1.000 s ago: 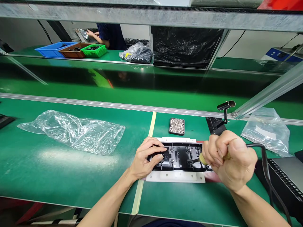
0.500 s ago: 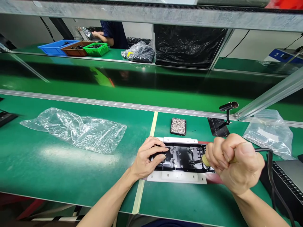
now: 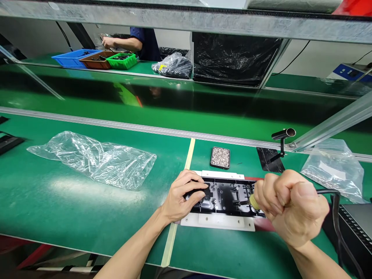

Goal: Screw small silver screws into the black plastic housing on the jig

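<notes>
A black plastic part lies in a white fixture on the green bench. My left hand rests on the part's left end, fingers curled over a small black piece and pressing it down. My right hand is a closed fist round a corded tool with a yellowish handle, its tip pointing into the part's right half. A black cable runs from the fist to the right.
A small black tray of screws sits just behind the fixture. A tool stand is at right, clear plastic bags left and right. A dark box is at far right. Another person works at coloured bins beyond the conveyor.
The view has shifted slightly; my right fist with the tool has moved a little lower and right over the part. My left hand stays pressed on the part's left end.
</notes>
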Demonstrator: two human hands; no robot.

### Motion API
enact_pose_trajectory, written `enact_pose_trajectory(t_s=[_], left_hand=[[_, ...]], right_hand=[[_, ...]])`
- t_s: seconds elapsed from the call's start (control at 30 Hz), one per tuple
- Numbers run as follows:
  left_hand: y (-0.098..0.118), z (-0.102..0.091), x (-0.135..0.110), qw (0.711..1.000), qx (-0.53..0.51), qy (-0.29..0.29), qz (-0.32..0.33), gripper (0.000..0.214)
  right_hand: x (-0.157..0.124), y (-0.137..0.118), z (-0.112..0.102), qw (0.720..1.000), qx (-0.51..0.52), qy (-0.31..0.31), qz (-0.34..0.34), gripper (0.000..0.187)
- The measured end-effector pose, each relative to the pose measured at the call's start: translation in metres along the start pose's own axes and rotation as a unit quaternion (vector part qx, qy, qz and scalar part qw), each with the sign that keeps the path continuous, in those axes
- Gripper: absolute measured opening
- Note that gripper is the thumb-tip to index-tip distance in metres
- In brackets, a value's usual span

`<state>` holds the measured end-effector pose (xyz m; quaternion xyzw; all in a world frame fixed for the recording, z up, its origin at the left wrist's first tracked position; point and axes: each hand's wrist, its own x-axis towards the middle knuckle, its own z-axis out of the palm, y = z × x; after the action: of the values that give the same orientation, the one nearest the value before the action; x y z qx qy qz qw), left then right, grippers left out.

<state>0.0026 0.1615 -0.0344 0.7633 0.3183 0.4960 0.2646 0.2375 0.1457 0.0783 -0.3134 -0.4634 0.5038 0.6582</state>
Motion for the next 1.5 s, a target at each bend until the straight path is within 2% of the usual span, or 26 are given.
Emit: enact_pose_trajectory(t_s=[1.0, 1.2, 1.5], left_hand=[[0.003, 0.0053, 0.0044, 0.999, 0.033, 0.015, -0.003, 0.019], [0.0041, 0.0051, 0.0041, 0.999, 0.038, 0.016, 0.0, 0.02], [0.0025, 0.0052, 0.003, 0.999, 0.042, 0.011, -0.001, 0.022]], right_hand=[[0.0021, 0.0008, -0.0012, 1.0, -0.006, 0.001, 0.001, 0.052], [0.001, -0.0011, -0.0006, 1.0, 0.006, -0.019, -0.007, 0.051], [0.0019, 0.0007, 0.0001, 1.0, -0.009, 0.011, -0.001, 0.054]])
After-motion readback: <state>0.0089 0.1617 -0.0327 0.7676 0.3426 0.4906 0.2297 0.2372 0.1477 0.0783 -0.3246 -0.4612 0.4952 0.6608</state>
